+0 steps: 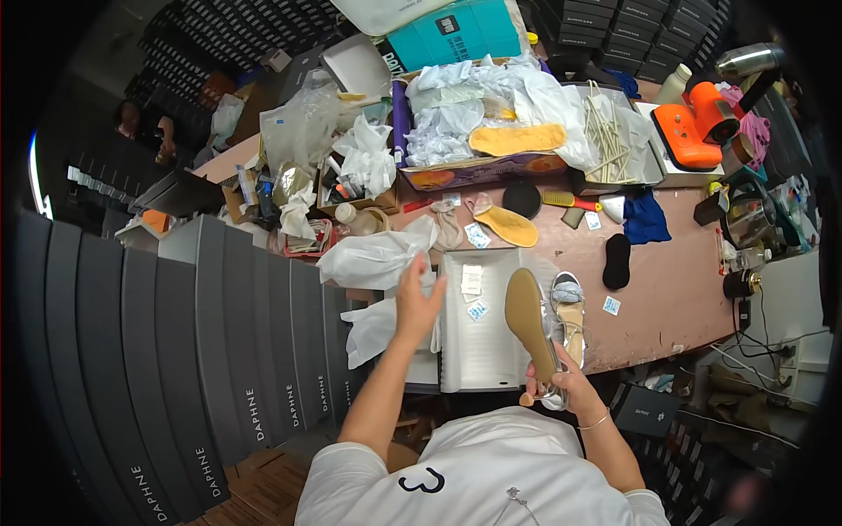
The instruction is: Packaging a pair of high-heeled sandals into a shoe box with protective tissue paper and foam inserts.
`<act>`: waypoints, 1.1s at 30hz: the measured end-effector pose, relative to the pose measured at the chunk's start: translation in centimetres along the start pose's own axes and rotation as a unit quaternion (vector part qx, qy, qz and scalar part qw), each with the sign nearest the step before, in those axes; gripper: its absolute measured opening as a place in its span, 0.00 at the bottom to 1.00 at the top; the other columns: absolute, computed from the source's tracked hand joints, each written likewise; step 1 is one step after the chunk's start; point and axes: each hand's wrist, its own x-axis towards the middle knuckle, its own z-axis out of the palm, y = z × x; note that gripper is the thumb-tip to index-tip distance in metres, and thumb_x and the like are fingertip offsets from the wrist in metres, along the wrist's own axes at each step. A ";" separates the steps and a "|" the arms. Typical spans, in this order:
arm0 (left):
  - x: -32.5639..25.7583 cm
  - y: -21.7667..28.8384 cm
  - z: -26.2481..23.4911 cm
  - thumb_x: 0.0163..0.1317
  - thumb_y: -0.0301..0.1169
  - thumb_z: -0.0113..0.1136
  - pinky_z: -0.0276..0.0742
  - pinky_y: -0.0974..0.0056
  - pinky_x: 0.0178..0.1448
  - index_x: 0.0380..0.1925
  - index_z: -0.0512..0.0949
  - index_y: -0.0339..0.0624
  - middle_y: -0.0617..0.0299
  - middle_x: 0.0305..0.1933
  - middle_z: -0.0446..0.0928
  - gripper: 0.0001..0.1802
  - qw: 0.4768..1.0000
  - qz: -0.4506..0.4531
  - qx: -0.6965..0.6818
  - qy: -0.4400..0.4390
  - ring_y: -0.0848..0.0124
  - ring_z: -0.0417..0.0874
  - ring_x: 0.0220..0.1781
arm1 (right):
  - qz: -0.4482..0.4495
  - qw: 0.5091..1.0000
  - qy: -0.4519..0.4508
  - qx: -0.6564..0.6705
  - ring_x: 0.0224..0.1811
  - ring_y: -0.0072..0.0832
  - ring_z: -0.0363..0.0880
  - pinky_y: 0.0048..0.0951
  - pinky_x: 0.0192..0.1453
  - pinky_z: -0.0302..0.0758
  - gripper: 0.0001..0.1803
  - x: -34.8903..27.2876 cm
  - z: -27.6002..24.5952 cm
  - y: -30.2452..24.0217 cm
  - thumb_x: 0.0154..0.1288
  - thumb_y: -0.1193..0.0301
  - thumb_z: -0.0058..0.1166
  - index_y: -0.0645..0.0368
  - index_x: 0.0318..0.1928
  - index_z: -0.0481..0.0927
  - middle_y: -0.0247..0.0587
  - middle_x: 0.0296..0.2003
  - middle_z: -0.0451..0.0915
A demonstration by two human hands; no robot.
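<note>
My right hand (574, 387) is closed round the heel end of a sandal (530, 320), tipped so that its tan sole shows. Just right of it, the matching sandal (568, 317), with a pale grey strap, lies on the table. Over the left part of the open shoebox, my left hand (418, 302) is raised with its fingers apart and nothing visible in them. White tissue paper (373, 260) lies beside that hand; whether they touch I cannot tell. Small white packets (471, 279) rest on the white lining of the shoebox (481, 351).
Tall stacks of dark shoeboxes (219, 351) stand close on the left. Behind are a carton of crumpled tissue (491, 167), yellow insoles (509, 226) and an orange device (693, 131). A black oval pad (617, 261) and blue cloth (645, 217) lie to the right.
</note>
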 end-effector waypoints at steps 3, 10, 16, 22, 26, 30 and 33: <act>4.3 -9.1 1.7 0.55 0.29 0.60 0.73 0.61 0.49 0.58 0.70 0.36 0.49 0.45 0.78 0.28 0.961 0.017 0.263 0.079 0.59 0.78 0.42 | 0.010 0.997 0.002 0.075 0.48 0.44 0.80 0.39 0.55 0.75 0.43 0.2 0.3 -1.4 0.58 0.64 0.50 0.61 0.72 0.48 0.48 0.44 0.73; 2.8 -3.9 -3.6 0.61 0.29 0.57 0.72 0.69 0.37 0.43 0.79 0.34 0.62 0.30 0.79 0.13 0.984 -0.124 -0.115 0.063 0.75 0.76 0.30 | 0.008 0.997 -0.074 0.039 0.49 0.40 0.80 0.38 0.55 0.75 0.42 1.6 1.6 -2.1 0.58 0.55 0.52 0.66 0.67 0.56 0.48 0.41 0.79; -4.8 3.9 -7.3 0.59 0.27 0.60 0.73 0.68 0.40 0.38 0.78 0.35 0.59 0.35 0.77 0.09 0.993 0.018 -0.115 0.022 0.70 0.78 0.35 | 0.138 0.981 -0.136 0.016 0.35 0.29 0.79 0.27 0.31 0.78 0.35 6.3 8.3 -2.7 0.63 0.55 0.49 0.64 0.63 0.60 0.47 0.36 0.79; -7.2 2.7 -10.6 0.59 0.18 0.46 0.74 0.64 0.42 0.45 0.79 0.36 0.51 0.38 0.76 0.16 0.996 0.036 -0.027 0.078 0.59 0.78 0.37 | 0.134 0.968 -0.022 0.212 0.34 0.32 0.76 0.30 0.30 0.79 0.24 8.7 6.4 3.2 0.68 0.54 0.42 0.61 0.53 0.70 0.46 0.37 0.77; -7.8 3.9 -9.4 0.56 0.23 0.52 0.74 0.61 0.45 0.45 0.77 0.37 0.51 0.38 0.74 0.16 0.996 0.034 -0.073 -0.030 0.56 0.77 0.37 | 0.172 0.920 -0.110 0.336 0.36 0.33 0.73 0.28 0.31 0.77 0.29 5.6 6.1 5.1 0.67 0.52 0.41 0.62 0.57 0.68 0.47 0.38 0.75; -8.5 4.9 -7.0 0.51 0.25 0.61 0.74 0.61 0.46 0.44 0.77 0.36 0.54 0.39 0.74 0.17 0.997 0.079 0.007 -0.023 0.58 0.78 0.40 | 0.171 0.907 -0.123 0.365 0.36 0.33 0.71 0.28 0.31 0.75 0.30 4.5 6.0 5.8 0.67 0.52 0.42 0.63 0.58 0.68 0.48 0.39 0.75; -8.2 5.8 -6.1 0.49 0.26 0.67 0.74 0.60 0.46 0.46 0.78 0.37 0.54 0.39 0.74 0.21 0.990 0.120 0.036 0.060 0.56 0.78 0.41 | 0.161 0.904 -0.142 0.370 0.35 0.33 0.71 0.28 0.31 0.75 0.29 4.3 5.5 5.8 0.67 0.52 0.42 0.62 0.58 0.69 0.48 0.39 0.75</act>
